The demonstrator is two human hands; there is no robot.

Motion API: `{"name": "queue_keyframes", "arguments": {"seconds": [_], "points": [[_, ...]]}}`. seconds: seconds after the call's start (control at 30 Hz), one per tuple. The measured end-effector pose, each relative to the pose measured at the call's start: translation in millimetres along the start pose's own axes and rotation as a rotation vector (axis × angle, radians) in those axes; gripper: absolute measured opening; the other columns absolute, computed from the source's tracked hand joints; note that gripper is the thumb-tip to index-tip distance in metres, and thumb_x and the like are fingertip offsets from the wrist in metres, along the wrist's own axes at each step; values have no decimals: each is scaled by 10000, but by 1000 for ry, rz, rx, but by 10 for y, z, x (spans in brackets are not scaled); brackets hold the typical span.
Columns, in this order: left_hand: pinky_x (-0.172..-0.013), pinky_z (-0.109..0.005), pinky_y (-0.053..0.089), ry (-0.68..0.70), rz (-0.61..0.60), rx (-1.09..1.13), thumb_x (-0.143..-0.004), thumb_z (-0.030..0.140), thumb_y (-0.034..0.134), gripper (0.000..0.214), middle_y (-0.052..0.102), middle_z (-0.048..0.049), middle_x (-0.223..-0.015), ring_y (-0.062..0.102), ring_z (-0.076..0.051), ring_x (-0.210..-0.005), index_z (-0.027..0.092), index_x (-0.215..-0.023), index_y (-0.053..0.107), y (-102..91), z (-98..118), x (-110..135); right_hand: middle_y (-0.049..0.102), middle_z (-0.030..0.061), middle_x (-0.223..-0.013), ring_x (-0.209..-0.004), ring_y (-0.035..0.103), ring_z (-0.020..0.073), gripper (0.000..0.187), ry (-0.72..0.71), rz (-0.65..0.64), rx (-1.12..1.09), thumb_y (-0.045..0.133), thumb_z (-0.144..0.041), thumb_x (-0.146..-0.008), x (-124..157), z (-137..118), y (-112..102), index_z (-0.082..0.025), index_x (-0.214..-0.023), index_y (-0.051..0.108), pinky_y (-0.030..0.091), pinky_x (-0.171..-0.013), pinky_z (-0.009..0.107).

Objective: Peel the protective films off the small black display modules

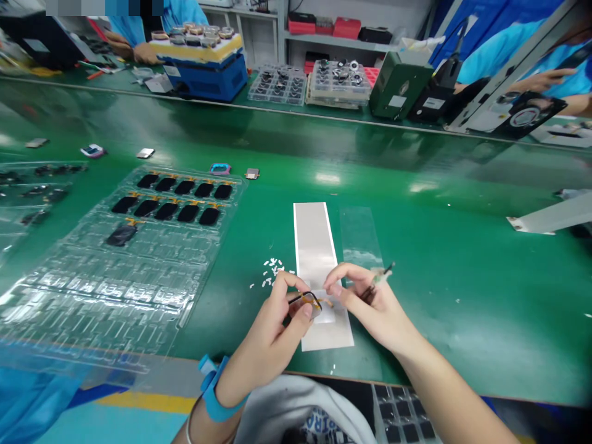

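My left hand [277, 324] is closed on a small square display module [312, 301] with rounded corners, a black edge and an orange flex cable, tilted between thumb and fingers. Thumb and forefinger of my right hand [367, 302] come together just right of the module's cable; whether they pinch anything small cannot be made out. Tucked across that palm are thin dark tweezers [370, 291], one end pointing up and right. Beneath both hands lies a long pale backing strip [316, 237]. Small white bits [272, 271] are scattered left of it.
Left stands a clear plastic tray [134, 290] holding rows of black displays [166, 211]. A transparent film [361, 234] lies right of the strip. Small parts, including a blue-faced frame [221, 168], sit farther back. Behind are a blue box [208, 77] and people in blue sleeves.
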State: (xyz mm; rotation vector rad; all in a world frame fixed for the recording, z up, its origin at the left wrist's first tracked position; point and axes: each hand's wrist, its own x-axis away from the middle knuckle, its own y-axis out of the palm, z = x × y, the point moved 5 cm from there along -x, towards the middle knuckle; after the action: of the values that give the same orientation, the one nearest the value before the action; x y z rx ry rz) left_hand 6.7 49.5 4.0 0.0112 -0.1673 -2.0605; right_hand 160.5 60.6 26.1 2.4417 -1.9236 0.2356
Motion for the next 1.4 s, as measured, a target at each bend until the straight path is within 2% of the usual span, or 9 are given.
{"name": "queue_keyframes", "arguments": {"seconds": [0.13,0.23,0.47,0.57,1.07,1.27,1.4], "points": [[-551,-208,323,21,-19,-34,-1007,224,467,82,486,40,-795,412,-94,-632,244,-1020,389,18,34,-10,323,-103,-486,-419,192,50,220,105,-137,-79,667,-374,-855,-19,92,51,-165,-805,619,121,-422,241],[-534,-209,300,23,-24,-70,-995,192,461,97,449,55,-757,392,-95,-613,246,-1010,382,22,41,-13,242,-129,-450,-425,150,46,175,136,-158,-96,700,-316,-818,0,122,81,-163,-785,622,99,-431,237],[-535,-221,299,8,-36,-101,-997,201,448,87,444,54,-753,401,-104,-615,248,-1003,374,19,52,-12,274,-120,-442,-431,162,39,156,161,-128,-108,730,-272,-752,-25,137,97,-149,-722,638,99,-438,236],[-507,-225,265,-6,-53,-100,-1009,217,424,64,421,66,-723,335,-101,-576,250,-1006,369,21,39,-12,274,-116,-447,-437,161,38,162,166,-116,-100,739,-272,-741,-35,140,93,-148,-704,641,93,-442,237],[-586,-260,306,-53,-52,-34,-998,180,402,82,422,53,-747,364,-123,-637,248,-1033,372,-4,-29,15,302,-112,-432,-426,159,35,261,198,-143,-122,778,-374,-744,-37,182,93,-146,-716,652,80,-428,236],[-586,-261,304,-73,-67,-9,-997,154,375,110,414,59,-729,364,-122,-632,250,-1048,360,2,-54,19,247,-126,-433,-422,142,33,251,165,-138,-110,782,-357,-747,-49,160,100,-155,-702,640,71,-424,236],[-589,-263,294,-85,-89,-2,-1034,219,358,44,416,61,-721,356,-123,-641,253,-1062,358,13,-50,19,258,-127,-435,-426,149,34,246,172,-133,-106,769,-332,-749,-50,158,108,-166,-676,602,74,-426,234]]}}
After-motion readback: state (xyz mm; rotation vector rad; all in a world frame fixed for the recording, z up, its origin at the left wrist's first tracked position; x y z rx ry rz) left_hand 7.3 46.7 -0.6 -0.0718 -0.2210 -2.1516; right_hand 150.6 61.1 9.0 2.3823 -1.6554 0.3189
